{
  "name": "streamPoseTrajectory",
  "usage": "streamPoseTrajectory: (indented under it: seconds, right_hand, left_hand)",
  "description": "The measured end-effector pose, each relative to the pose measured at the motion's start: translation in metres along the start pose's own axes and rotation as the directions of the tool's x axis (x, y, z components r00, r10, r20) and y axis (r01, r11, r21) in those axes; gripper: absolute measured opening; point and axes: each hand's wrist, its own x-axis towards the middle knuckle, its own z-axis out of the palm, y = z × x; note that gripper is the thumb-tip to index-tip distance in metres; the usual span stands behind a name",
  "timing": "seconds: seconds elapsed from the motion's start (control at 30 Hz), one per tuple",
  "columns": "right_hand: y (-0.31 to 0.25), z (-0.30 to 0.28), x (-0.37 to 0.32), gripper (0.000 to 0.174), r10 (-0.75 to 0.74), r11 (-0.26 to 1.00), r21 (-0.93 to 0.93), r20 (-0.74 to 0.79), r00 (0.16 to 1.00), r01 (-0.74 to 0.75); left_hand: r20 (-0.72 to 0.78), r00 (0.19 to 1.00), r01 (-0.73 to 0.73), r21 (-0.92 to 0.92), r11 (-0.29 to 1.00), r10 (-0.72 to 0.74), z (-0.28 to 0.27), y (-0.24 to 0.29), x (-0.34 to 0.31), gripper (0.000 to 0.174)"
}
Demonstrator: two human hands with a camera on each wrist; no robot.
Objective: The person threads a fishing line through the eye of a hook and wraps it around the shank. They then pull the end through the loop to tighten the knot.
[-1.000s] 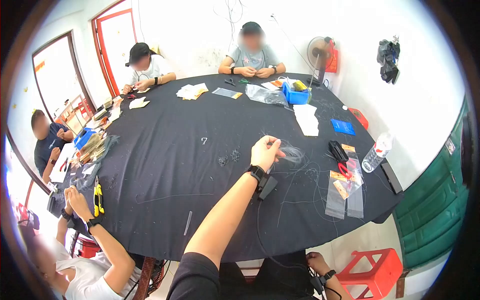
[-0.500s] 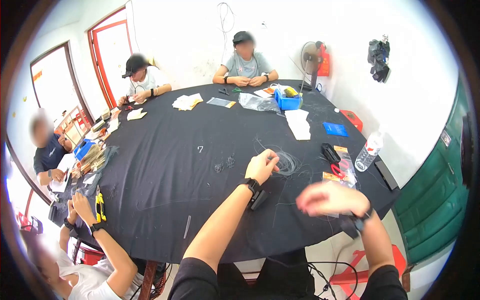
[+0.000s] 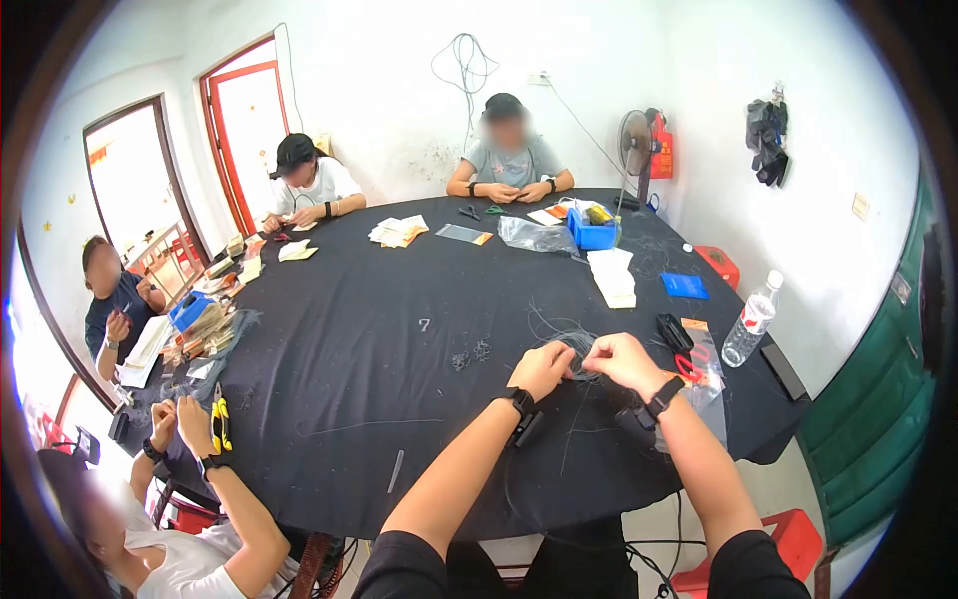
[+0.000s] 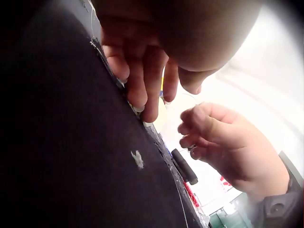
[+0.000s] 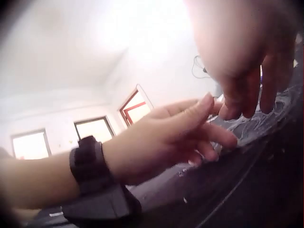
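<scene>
Held the left hand (image 3: 544, 369) and right hand (image 3: 621, 359) close together, both half curled, at the coil of thin line (image 3: 571, 336); could not tell whether pinching any of it. Saw the coil on the black-covered desk (image 3: 349, 299), left of the red-handled scissors (image 3: 687, 367).

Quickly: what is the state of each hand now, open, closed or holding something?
Left hand: partly closed; whether it holds the thin strands cannot be told.
Right hand: partly closed; also cannot be told.
</scene>
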Motion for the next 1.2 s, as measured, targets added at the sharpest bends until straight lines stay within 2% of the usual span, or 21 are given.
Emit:
streamPoseTrajectory:
  seconds: [0.03, 0.13, 0.17, 0.23, 0.3, 0.33, 0.43, 0.47, 0.57, 0.63, 0.7, 0.77, 0.8, 0.83, 0.87, 0.9, 1.0, 1.03, 1.1, 1.17, 1.2]
  right_hand:
    - [0.003, -0.004, 0.001, 0.01, 0.006, 0.986, 0.165, 0.043, 0.999, -0.013]
    - [-0.021, -0.023, -0.009, 0.009, 0.16, 0.97, 0.168, 0.106, 0.981, -0.176]
    - [-0.029, -0.027, -0.013, 0.008, 0.13, 0.964, 0.222, 0.093, 0.987, -0.148]
    - [-0.042, -0.036, -0.015, 0.01, 0.123, 0.919, 0.381, -0.038, 0.992, -0.1]
    - [-0.06, -0.048, -0.016, 0.014, 0.078, 0.869, 0.494, -0.214, 0.974, 0.039]
    - [-0.077, -0.05, -0.018, 0.016, 0.087, 0.872, 0.484, -0.304, 0.949, 0.075]
    - [-0.111, -0.057, -0.021, 0.018, 0.023, 0.896, 0.412, -0.419, 0.908, 0.168]
    - [-0.116, -0.056, -0.022, 0.018, 0.014, 0.886, 0.425, -0.429, 0.903, 0.188]
    - [-0.132, -0.042, -0.025, 0.014, -0.016, 0.895, 0.381, -0.494, 0.869, 0.232]
    - [-0.133, -0.027, -0.026, 0.012, -0.089, 0.939, 0.253, -0.48, 0.873, 0.234]
    - [-0.136, 0.0, -0.029, 0.008, -0.244, 0.946, 0.079, -0.461, 0.853, 0.313]
    - [-0.145, 0.028, -0.042, 0.007, -0.408, 0.913, -0.154, -0.34, 0.847, 0.377]
    - [-0.148, 0.038, -0.051, 0.007, -0.358, 0.925, -0.226, -0.242, 0.902, 0.306]
    - [-0.147, 0.049, -0.059, 0.009, -0.297, 0.921, -0.306, -0.146, 0.944, 0.242]
    - [-0.143, 0.061, -0.065, 0.007, -0.25, 0.945, -0.242, -0.108, 0.962, 0.218]
    - [-0.127, 0.075, -0.071, 0.011, -0.34, 0.923, -0.224, -0.1, 0.935, 0.312]
    - [-0.138, 0.093, -0.105, 0.015, -0.19, 0.953, -0.209, 0.144, 0.971, 0.218]
    - [-0.135, 0.097, -0.115, 0.016, -0.145, 0.948, -0.245, 0.24, 0.96, 0.204]
    - [-0.137, 0.106, -0.139, 0.014, -0.064, 0.976, -0.166, 0.397, 0.916, 0.141]
    - [-0.136, 0.114, -0.163, 0.016, -0.121, 0.944, -0.197, 0.54, 0.833, 0.265]
    - [-0.141, 0.116, -0.169, 0.017, -0.129, 0.923, -0.188, 0.667, 0.733, 0.334]
  left_hand:
    - [0.0, 1.0, 0.017, -0.008, 1.0, -0.017, 0.0, 0.001, 0.0, 0.029]
    - [-0.015, 1.0, 0.023, -0.018, 1.0, -0.023, 0.002, -0.001, 0.001, 0.031]
    - [-0.016, 1.0, 0.009, -0.014, 1.0, -0.009, 0.002, -0.002, 0.002, 0.031]
    - [-0.022, 1.0, -0.016, -0.003, 1.0, 0.016, 0.003, -0.006, 0.004, 0.031]
    - [-0.005, 1.0, 0.029, -0.056, 0.998, -0.03, 0.001, -0.006, 0.006, 0.031]
    - [0.01, 0.999, 0.048, -0.081, 0.996, -0.048, 0.002, -0.006, 0.007, 0.031]
    - [-0.147, 0.914, -0.35, 0.191, 0.917, 0.379, -0.002, -0.004, 0.009, 0.031]
    - [-0.118, 0.965, -0.229, 0.054, 0.972, 0.234, -0.006, 0.003, 0.006, 0.032]
    - [-0.066, 0.966, -0.256, -0.17, 0.952, 0.249, -0.024, 0.044, -0.014, 0.036]
    - [0.058, 0.984, -0.123, -0.46, 0.879, 0.168, -0.032, 0.072, -0.037, 0.042]
    - [0.086, 0.995, 0.012, -0.556, 0.831, 0.043, -0.044, 0.105, -0.063, 0.047]
    - [0.083, 0.996, 0.075, -0.715, 0.695, -0.023, -0.049, 0.113, -0.074, 0.048]
    - [0.047, 0.998, 0.014, -0.791, 0.612, 0.037, -0.045, 0.096, -0.074, 0.047]
    - [-0.013, 0.998, -0.054, -0.756, 0.653, 0.068, -0.047, 0.089, -0.078, 0.042]
    - [-0.034, 0.999, -0.006, -0.795, 0.606, -0.034, -0.049, 0.085, -0.085, 0.039]
    - [-0.046, 0.99, 0.036, -0.833, 0.552, -0.135, -0.054, 0.088, -0.093, 0.036]
    - [-0.046, 0.949, 0.126, -0.851, 0.51, -0.311, -0.073, 0.063, -0.109, 0.034]
    - [-0.036, 0.935, 0.131, -0.89, 0.438, -0.352, -0.079, 0.056, -0.112, 0.034]
    - [-0.032, 0.926, 0.134, -0.903, 0.408, -0.375, -0.089, 0.035, -0.115, 0.035]
    - [-0.018, 0.929, 0.127, -0.923, 0.364, -0.371, -0.099, 0.017, -0.115, 0.037]
    - [-0.029, 0.937, 0.111, -0.92, 0.376, -0.347, -0.103, 0.012, -0.116, 0.038]
